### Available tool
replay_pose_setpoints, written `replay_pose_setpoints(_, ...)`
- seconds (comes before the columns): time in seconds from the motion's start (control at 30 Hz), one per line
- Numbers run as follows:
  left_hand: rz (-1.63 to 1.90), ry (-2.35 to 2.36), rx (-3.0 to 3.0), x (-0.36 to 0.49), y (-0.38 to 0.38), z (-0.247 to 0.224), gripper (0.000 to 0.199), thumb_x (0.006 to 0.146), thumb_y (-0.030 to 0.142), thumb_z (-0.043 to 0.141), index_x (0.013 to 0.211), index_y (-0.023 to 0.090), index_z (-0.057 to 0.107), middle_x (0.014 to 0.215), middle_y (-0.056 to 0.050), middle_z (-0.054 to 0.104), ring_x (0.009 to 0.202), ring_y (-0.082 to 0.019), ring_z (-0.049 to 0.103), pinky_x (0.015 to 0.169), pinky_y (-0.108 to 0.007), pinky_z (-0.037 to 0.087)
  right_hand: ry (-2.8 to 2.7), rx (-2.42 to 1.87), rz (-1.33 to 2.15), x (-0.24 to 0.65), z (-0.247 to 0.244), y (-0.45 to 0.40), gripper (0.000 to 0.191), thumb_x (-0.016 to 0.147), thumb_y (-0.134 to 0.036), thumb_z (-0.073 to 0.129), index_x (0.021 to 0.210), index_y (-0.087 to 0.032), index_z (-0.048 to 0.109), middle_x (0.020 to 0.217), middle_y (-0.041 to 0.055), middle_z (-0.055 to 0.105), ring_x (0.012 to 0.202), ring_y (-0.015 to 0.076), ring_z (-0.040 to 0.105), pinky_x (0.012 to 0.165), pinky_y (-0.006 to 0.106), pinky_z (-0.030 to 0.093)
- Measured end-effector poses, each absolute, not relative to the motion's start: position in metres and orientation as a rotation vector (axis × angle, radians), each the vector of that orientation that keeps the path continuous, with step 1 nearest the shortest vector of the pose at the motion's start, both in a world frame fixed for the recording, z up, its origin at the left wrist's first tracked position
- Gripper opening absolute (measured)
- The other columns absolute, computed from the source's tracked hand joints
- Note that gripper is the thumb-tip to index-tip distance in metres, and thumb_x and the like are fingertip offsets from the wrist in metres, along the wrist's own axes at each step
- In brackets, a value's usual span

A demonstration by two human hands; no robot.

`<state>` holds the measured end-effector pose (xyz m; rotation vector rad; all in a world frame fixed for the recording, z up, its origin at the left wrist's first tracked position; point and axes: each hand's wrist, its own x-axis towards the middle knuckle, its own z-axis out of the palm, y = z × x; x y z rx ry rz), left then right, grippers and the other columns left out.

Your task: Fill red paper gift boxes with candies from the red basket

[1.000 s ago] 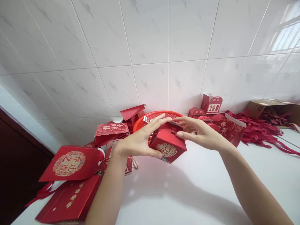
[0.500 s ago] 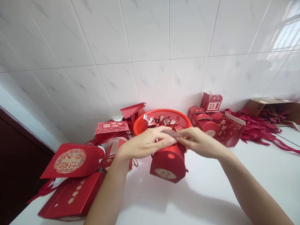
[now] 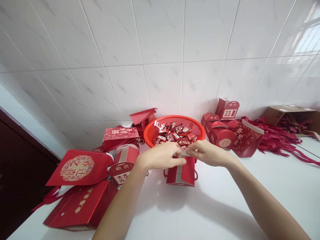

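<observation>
A small red paper gift box (image 3: 187, 170) with cord loops at its sides is in front of me, at the near side of the candy basket. Its near end flap points toward me, and a pale strip runs down its top. My left hand (image 3: 163, 156) grips the box from the left, thumb and fingers closed near its far end. From the right, my right hand (image 3: 208, 152) pinches the pale edge of the far flap. The fingers partly cover that end. Behind them stands a red plastic basket (image 3: 148, 133) with wrapped candies (image 3: 175, 133) in it.
Red gift boxes (image 3: 77, 206) are piled on the left of the white table (image 3: 212, 206). More boxes (image 3: 225, 138) stand at the back right. Dark red ribbons (image 3: 270, 138) lie beside an open cardboard box (image 3: 310, 115). A tiled wall (image 3: 162, 83) closes off the back.
The box has been turned: its medallion face pointed toward me before, and now its striped top and a flap do. My hands have shifted slightly, uncovering more candies.
</observation>
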<state>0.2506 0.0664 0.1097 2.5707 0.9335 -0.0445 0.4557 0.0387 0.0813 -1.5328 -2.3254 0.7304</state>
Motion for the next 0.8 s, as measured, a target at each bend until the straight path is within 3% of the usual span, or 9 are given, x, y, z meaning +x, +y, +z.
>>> replay_pose_setpoints(0.07, -0.085, 0.907, 2.590, 0.247, 0.066, 0.111, 0.013, 0.085, 0.028, 0.059, 0.080, 0.019, 0.068, 0.102, -0.004, 0.064, 0.096, -0.023, 0.060, 0.078, -0.029, 0.044, -2.344, -1.559, 0.728, 0.456, 0.081, 0.040, 0.037, 0.096, -0.024, 0.044, 0.060, -0.021, 0.033, 0.055, -0.0063, 0.030, 0.050, 0.0091, 0.028, 0.048, 0.024, 0.022)
replay_pose_setpoints(0.1, -0.115, 0.906, 2.598, 0.246, 0.065, 0.112, 0.015, 0.081, 0.020, 0.059, 0.089, 0.020, 0.071, 0.106, -0.005, 0.063, 0.099, -0.023, 0.060, 0.079, -0.029, 0.044, -2.351, -1.580, 0.716, 0.456, 0.080, 0.040, 0.037, 0.096, -0.024, 0.045, 0.060, -0.021, 0.034, 0.055, -0.0057, 0.034, 0.049, 0.0090, 0.032, 0.049, 0.024, 0.023)
replay_pose_setpoints(0.17, -0.180, 0.946, 2.604, 0.244, 0.063, 0.112, 0.042, 0.074, 0.008, 0.054, 0.110, 0.022, 0.071, 0.112, -0.006, 0.060, 0.104, -0.023, 0.059, 0.079, -0.028, 0.045, -2.337, -1.651, 0.647, 0.454, 0.081, 0.038, 0.035, 0.095, -0.021, 0.047, 0.061, -0.020, 0.039, 0.057, -0.0036, 0.044, 0.052, 0.0102, 0.042, 0.050, 0.024, 0.025)
replay_pose_setpoints(0.23, -0.219, 1.009, 2.594, 0.244, 0.060, 0.113, 0.056, 0.070, 0.003, 0.051, 0.119, 0.024, 0.068, 0.111, -0.007, 0.058, 0.106, -0.024, 0.058, 0.076, -0.027, 0.046, -2.291, -1.737, 0.526, 0.449, 0.082, 0.034, 0.027, 0.093, -0.018, 0.049, 0.066, -0.020, 0.048, 0.065, 0.0002, 0.056, 0.059, 0.0135, 0.051, 0.053, 0.025, 0.027)
replay_pose_setpoints(0.33, -0.239, 1.065, 2.573, 0.245, 0.057, 0.112, 0.046, 0.068, 0.005, 0.053, 0.105, 0.024, 0.071, 0.107, -0.007, 0.055, 0.102, -0.025, 0.057, 0.070, -0.028, 0.046, -2.225, -1.827, 0.349, 0.439, 0.088, 0.025, 0.012, 0.088, -0.014, 0.054, 0.078, -0.019, 0.058, 0.078, 0.0059, 0.066, 0.069, 0.0183, 0.057, 0.055, 0.027, 0.025)
replay_pose_setpoints(0.47, -0.277, 1.087, 2.540, 0.247, 0.058, 0.109, 0.029, 0.069, 0.017, 0.064, 0.097, 0.022, 0.068, 0.104, -0.006, 0.054, 0.097, -0.025, 0.058, 0.065, -0.028, 0.044, -2.304, -1.765, 0.326, 0.428, 0.092, 0.015, 0.011, 0.083, -0.010, 0.059, 0.079, -0.018, 0.065, 0.078, 0.0056, 0.070, 0.069, 0.0177, 0.060, 0.055, 0.026, 0.026)
replay_pose_setpoints(0.67, -0.320, 0.948, 2.558, 0.249, 0.062, 0.107, 0.035, 0.065, 0.027, 0.073, 0.098, 0.021, 0.062, 0.101, -0.004, 0.058, 0.096, -0.024, 0.059, 0.070, -0.028, 0.046, -2.767, -1.181, 0.606, 0.425, 0.081, 0.019, 0.034, 0.088, -0.004, 0.051, 0.096, -0.023, 0.078, 0.096, 0.0008, 0.077, 0.077, 0.0151, 0.063, 0.064, 0.024, 0.037)
replay_pose_setpoints(0.8, -0.345, 0.936, 2.540, 0.249, 0.062, 0.109, 0.045, 0.064, 0.032, 0.075, 0.105, 0.021, 0.061, 0.101, -0.004, 0.063, 0.097, -0.026, 0.059, 0.069, -0.029, 0.046, -2.789, -1.194, 0.627, 0.430, 0.083, 0.017, 0.019, 0.089, -0.016, 0.063, 0.097, -0.024, 0.079, 0.087, 0.0002, 0.075, 0.070, 0.0151, 0.061, 0.059, 0.024, 0.035)
